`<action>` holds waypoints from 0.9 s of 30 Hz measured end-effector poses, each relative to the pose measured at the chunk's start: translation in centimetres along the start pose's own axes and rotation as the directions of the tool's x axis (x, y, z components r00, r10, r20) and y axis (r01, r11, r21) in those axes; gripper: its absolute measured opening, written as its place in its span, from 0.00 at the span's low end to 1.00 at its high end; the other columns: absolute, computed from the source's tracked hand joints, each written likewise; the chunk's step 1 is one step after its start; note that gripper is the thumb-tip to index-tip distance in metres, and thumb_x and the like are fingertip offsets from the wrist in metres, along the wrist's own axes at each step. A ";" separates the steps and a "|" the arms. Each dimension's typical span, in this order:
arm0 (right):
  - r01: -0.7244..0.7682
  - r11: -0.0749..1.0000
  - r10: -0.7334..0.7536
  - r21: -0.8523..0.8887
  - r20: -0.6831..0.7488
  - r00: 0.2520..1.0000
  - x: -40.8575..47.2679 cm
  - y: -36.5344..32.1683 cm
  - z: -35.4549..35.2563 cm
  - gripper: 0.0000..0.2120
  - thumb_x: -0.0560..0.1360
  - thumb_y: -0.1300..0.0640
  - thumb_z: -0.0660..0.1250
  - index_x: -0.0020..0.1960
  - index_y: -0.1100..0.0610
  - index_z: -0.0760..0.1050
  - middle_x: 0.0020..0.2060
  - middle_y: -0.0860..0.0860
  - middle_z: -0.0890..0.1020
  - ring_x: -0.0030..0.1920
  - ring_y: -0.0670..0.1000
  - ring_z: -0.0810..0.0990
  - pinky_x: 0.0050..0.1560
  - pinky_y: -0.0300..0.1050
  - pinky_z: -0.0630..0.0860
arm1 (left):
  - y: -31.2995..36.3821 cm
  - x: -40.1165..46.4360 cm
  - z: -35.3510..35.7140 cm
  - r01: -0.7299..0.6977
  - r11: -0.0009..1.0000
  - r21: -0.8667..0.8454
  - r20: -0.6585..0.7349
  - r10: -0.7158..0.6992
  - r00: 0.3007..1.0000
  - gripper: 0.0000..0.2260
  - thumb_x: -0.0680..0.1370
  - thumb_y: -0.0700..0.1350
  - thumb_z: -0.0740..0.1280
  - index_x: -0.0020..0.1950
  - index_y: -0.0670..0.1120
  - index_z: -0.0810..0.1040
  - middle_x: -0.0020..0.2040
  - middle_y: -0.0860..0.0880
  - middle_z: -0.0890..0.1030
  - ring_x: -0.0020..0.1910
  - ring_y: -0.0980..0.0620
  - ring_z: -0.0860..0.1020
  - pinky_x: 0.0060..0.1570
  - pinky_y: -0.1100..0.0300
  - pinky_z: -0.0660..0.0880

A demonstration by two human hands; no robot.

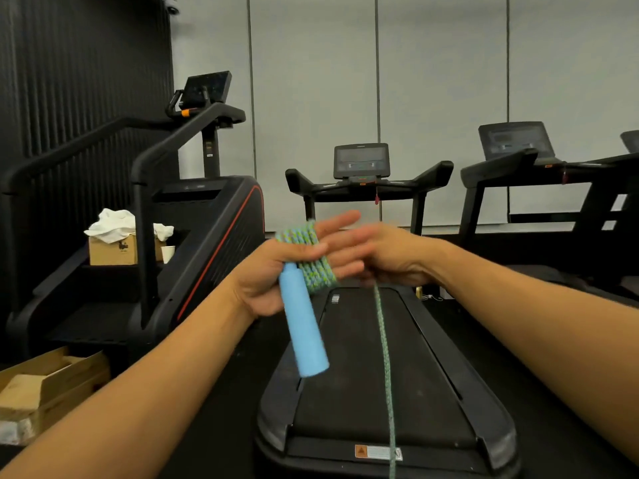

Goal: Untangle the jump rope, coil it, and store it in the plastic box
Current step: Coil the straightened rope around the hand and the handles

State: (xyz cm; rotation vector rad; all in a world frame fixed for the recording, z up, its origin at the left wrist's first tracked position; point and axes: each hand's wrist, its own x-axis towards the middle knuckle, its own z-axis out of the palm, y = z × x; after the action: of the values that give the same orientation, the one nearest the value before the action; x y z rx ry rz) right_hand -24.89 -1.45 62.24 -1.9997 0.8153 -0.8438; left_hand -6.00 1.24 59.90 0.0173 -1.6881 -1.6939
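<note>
Treadmill mid-frame, lower half; orange warning sticker at near edge, text unreadable.
Cardboard boxes lower left; print illegible. Plastic box not seen.
Left hand centre: fingers straight as spool, thumb pinning rope, about 6 turns wound; blue handle dangling below.
Right hand blurred, apparently pinching free strand, feeding next wrap; tail hanging toward bottom edge.
</note>
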 end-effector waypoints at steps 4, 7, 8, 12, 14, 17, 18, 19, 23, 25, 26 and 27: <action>-0.067 0.997 0.067 0.028 0.014 0.998 0.2 1.0 1.0 0.11 0.80 0.61 0.64 0.42 0.58 0.83 0.32 0.56 0.77 0.26 0.47 0.64 0.29 0.42 0.62 | 0.6 0.6 -0.4 -0.114 0.993 0.042 -0.227 0.121 0.966 0.25 0.76 0.30 0.54 0.73 0.38 0.68 0.70 0.37 0.74 0.66 0.41 0.78 0.63 0.49 0.77; -0.114 0.993 0.115 -0.013 0.068 0.991 -0.2 0.9 0.7 0.10 0.80 0.60 0.64 0.54 0.62 0.83 0.32 0.54 0.78 0.27 0.46 0.64 0.29 0.41 0.62 | 0.8 0.5 -1.3 -0.051 0.989 0.141 -0.354 0.098 0.930 0.27 0.76 0.26 0.52 0.74 0.38 0.67 0.69 0.38 0.76 0.67 0.44 0.77 0.64 0.52 0.75; -0.131 0.991 0.132 -0.014 0.096 0.987 -0.3 0.9 0.7 0.10 0.80 0.60 0.64 0.56 0.63 0.82 0.33 0.54 0.78 0.27 0.46 0.65 0.29 0.41 0.63 | 0.8 0.5 -1.6 -0.037 0.986 0.163 -0.388 0.099 0.916 0.27 0.76 0.25 0.51 0.74 0.38 0.68 0.70 0.39 0.76 0.67 0.44 0.77 0.64 0.52 0.75; -0.099 0.994 0.103 -0.042 0.125 0.987 -0.6 -0.2 0.7 0.08 0.79 0.64 0.65 0.52 0.67 0.82 0.33 0.55 0.79 0.27 0.47 0.66 0.29 0.39 0.64 | 0.9 0.1 -1.6 0.121 0.967 0.225 -0.414 -0.017 0.910 0.27 0.75 0.24 0.52 0.71 0.39 0.71 0.67 0.39 0.79 0.60 0.46 0.81 0.57 0.55 0.80; -0.080 0.992 0.090 -0.095 0.107 0.990 -0.8 -1.0 0.5 0.07 0.78 0.65 0.66 0.45 0.65 0.82 0.33 0.56 0.79 0.27 0.46 0.67 0.28 0.39 0.64 | 0.8 -0.2 -1.1 0.267 0.910 0.317 -0.374 -0.139 0.917 0.24 0.74 0.23 0.54 0.64 0.40 0.77 0.56 0.42 0.84 0.50 0.47 0.85 0.46 0.57 0.83; -0.054 0.981 0.071 -0.188 0.086 0.994 -0.8 -1.8 0.2 0.11 0.77 0.62 0.68 0.37 0.61 0.79 0.30 0.54 0.75 0.24 0.46 0.67 0.26 0.39 0.64 | 0.7 -0.1 -0.3 0.337 0.869 0.361 -0.383 -0.192 0.904 0.20 0.76 0.22 0.53 0.55 0.39 0.79 0.47 0.42 0.86 0.45 0.48 0.86 0.39 0.60 0.82; -0.043 0.973 0.058 -0.226 0.064 0.996 -0.7 -2.1 0.2 0.13 0.78 0.60 0.69 0.35 0.60 0.77 0.27 0.53 0.74 0.24 0.46 0.66 0.25 0.39 0.64 | 0.7 0.0 -0.1 0.339 0.877 0.340 -0.386 -0.198 0.901 0.18 0.77 0.23 0.54 0.55 0.37 0.78 0.48 0.41 0.86 0.46 0.47 0.86 0.40 0.59 0.82; -0.031 0.962 0.041 -0.272 0.033 0.999 -0.6 -2.3 0.1 0.14 0.77 0.58 0.70 0.34 0.60 0.76 0.25 0.51 0.73 0.23 0.46 0.66 0.25 0.39 0.64 | 0.7 0.2 0.1 0.340 0.885 0.319 -0.383 -0.207 0.900 0.16 0.78 0.25 0.56 0.57 0.36 0.78 0.52 0.39 0.85 0.48 0.46 0.86 0.44 0.57 0.83; 0.044 0.913 -0.079 -0.405 -0.071 0.994 -0.3 -3.1 -0.3 0.18 0.72 0.50 0.75 0.33 0.62 0.76 0.22 0.51 0.72 0.22 0.47 0.67 0.24 0.38 0.66 | 0.6 0.6 0.0 0.390 0.868 0.307 -0.363 -0.272 0.891 0.19 0.76 0.36 0.63 0.67 0.33 0.73 0.60 0.34 0.81 0.55 0.42 0.84 0.57 0.53 0.81; 0.079 0.886 -0.146 -0.456 -0.115 0.983 0.0 -3.2 -0.4 0.18 0.71 0.48 0.76 0.35 0.63 0.78 0.23 0.51 0.73 0.24 0.46 0.67 0.26 0.37 0.66 | 0.7 0.7 0.2 0.391 0.870 0.300 -0.344 -0.284 0.895 0.19 0.77 0.37 0.62 0.67 0.35 0.74 0.58 0.36 0.83 0.53 0.43 0.85 0.55 0.54 0.81; 0.096 0.880 -0.176 -0.465 -0.132 0.975 0.2 -3.3 -0.4 0.18 0.70 0.48 0.76 0.37 0.64 0.79 0.24 0.51 0.73 0.26 0.46 0.68 0.28 0.36 0.66 | 0.8 0.7 0.2 0.386 0.877 0.287 -0.332 -0.287 0.898 0.17 0.77 0.37 0.62 0.65 0.36 0.75 0.56 0.37 0.84 0.53 0.44 0.85 0.55 0.55 0.81; 0.116 0.881 -0.203 -0.458 -0.145 0.968 0.3 -3.3 -0.4 0.18 0.69 0.49 0.77 0.38 0.65 0.80 0.26 0.51 0.75 0.28 0.46 0.70 0.30 0.36 0.68 | 0.9 0.7 0.2 0.376 0.887 0.266 -0.323 -0.286 0.902 0.17 0.77 0.37 0.61 0.64 0.36 0.76 0.56 0.37 0.84 0.53 0.43 0.85 0.55 0.54 0.81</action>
State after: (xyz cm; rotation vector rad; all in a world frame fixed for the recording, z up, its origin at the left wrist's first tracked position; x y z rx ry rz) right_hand -24.24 -0.31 65.32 -2.4457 1.0366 -1.0254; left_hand -6.17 1.20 61.09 0.7083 -1.7984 -1.5407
